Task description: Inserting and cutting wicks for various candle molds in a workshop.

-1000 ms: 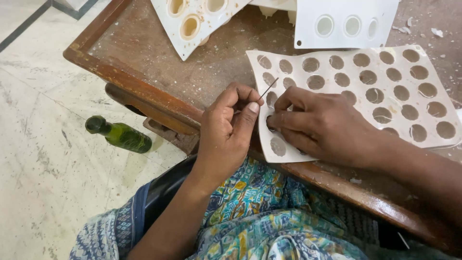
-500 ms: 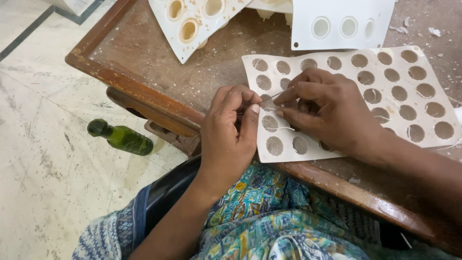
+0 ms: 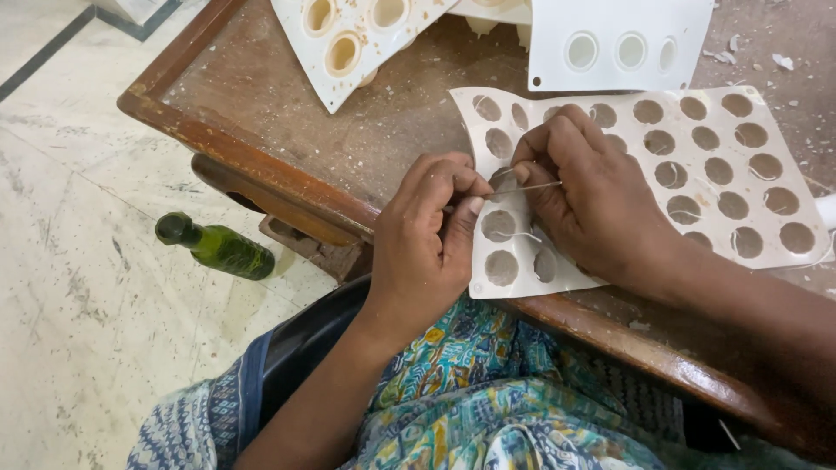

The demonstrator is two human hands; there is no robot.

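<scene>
The left hand (image 3: 427, 235) pinches one end of a thin white thread (image 3: 525, 187) between thumb and first finger. The right hand (image 3: 588, 196) lies flat on a white tray with round holes (image 3: 697, 174), fingers bent, and nips the other end of the thread. The thread is pulled tight and lies level between the two hands, just over a hole near the tray's left edge. A moment ago a thin pin stood up slanted between the fingers. Now the thread lies flat, and the hands have slid a little toward the tray's near corner. So this hole looks about threaded.

The tray sits on a dusty wooden table (image 3: 261, 148). Two more white trays (image 3: 348, 35) lie farther back. A green bottle (image 3: 218, 248) lies on the stone floor (image 3: 78, 287).
</scene>
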